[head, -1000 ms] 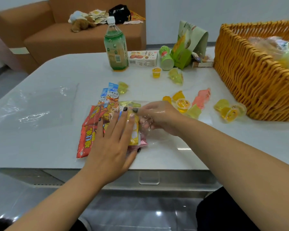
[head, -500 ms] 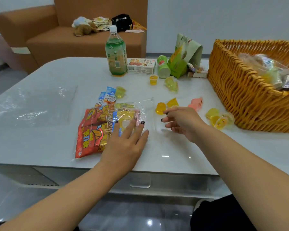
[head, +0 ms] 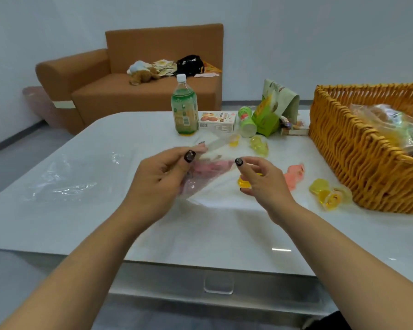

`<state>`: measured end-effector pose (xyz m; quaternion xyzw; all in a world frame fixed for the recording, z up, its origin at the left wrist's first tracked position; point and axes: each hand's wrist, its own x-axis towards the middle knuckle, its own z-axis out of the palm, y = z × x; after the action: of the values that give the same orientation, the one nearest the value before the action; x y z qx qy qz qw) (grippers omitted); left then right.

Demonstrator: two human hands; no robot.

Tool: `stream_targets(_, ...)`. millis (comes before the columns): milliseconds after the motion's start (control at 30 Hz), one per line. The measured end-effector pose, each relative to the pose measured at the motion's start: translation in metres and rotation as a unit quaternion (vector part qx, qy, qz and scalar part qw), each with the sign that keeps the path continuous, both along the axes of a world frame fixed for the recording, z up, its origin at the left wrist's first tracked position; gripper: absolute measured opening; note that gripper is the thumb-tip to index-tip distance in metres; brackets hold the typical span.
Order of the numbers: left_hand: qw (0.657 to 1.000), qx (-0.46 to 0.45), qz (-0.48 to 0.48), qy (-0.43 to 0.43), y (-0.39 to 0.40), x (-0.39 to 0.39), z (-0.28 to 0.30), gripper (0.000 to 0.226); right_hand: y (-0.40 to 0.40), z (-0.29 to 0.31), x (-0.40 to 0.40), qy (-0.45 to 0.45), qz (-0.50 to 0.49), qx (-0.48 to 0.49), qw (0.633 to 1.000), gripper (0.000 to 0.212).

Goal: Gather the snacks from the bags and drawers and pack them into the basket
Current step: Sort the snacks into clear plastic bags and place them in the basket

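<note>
Bright, even indoor light on my feed. Small glare streaks on the glossy table point(head: 281, 249). Soft compression blur overall, wide-angle bend at the edges, shadows faint.

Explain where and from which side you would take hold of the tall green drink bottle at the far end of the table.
Grip the green bottle around its body just below the shoulder, coming from the front-left. It stands upright, and the flat box sits close on its right, while the table on its left looks open. The narrow neck under the white cap would probably slip more easily.

Glossy white table point(head: 153, 234), woven wicker basket point(head: 358, 163), clear crinkled plastic bag point(head: 212, 172), matt fabric sofa point(head: 138, 96)
</note>
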<state>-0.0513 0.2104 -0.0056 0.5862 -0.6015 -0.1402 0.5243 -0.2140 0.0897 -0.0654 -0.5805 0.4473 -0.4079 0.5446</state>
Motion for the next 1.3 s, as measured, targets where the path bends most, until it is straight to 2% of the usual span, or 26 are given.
stream_targets(67,0.991,0.008,-0.033,0.127,0.004,0.0,0.014,0.027,0.003,0.005,0.003,0.002,0.0,-0.019,1.0,0.041)
stream_targets(100,0.975,0.016,-0.054,0.215,0.004,0.0,0.017,0.029,0.006,0.012,0.002,-0.025,0.001,-0.023,0.999,0.043)
stream_targets(167,0.927,0.013,-0.091,0.364,0.001,0.003,0.018,0.031,0.009,0.028,-0.002,-0.126,0.018,-0.012,0.992,0.042)
stream_targets(233,0.876,0.006,-0.104,0.471,-0.006,0.005,0.013,0.029,0.013,0.043,-0.01,-0.182,0.042,-0.004,0.982,0.04)
stream_targets(300,0.835,0.03,-0.104,0.539,-0.013,0.004,0.003,0.028,0.015,0.049,-0.018,-0.16,0.048,-0.009,0.986,0.037)
stream_targets(400,0.805,0.095,-0.097,0.577,-0.02,0.003,-0.017,0.028,0.007,0.041,-0.024,-0.064,0.026,-0.004,0.998,0.026)
stream_targets(467,0.8,0.123,-0.087,0.58,-0.022,0.005,-0.031,0.028,0.003,0.029,-0.027,-0.003,0.007,0.011,1.0,0.017)
stream_targets(633,0.807,0.16,-0.052,0.566,-0.024,0.01,-0.05,0.025,-0.003,-0.002,-0.022,0.033,-0.018,0.048,0.998,0.03)
stream_targets(800,0.879,0.247,-0.039,0.406,-0.036,0.036,-0.06,0.042,-0.026,-0.008,-0.018,0.038,0.011,0.083,0.996,0.023)
stream_targets(900,0.902,0.306,-0.022,0.305,-0.043,0.054,-0.059,0.027,-0.04,-0.012,-0.019,0.062,0.031,0.102,0.992,0.029)
stream_targets(1000,0.916,0.344,0.003,0.205,-0.045,0.071,-0.054,0.019,-0.05,-0.009,-0.024,0.112,0.056,0.101,0.987,0.022)
stream_targets(1133,0.926,0.348,0.034,0.144,-0.049,0.078,-0.055,0.018,-0.06,-0.003,-0.029,0.145,0.099,0.098,0.98,0.016)
stream_targets(1300,0.928,0.345,0.05,0.132,-0.057,0.072,-0.059,0.023,-0.058,0.003,-0.017,0.098,0.085,0.135,0.982,0.009)
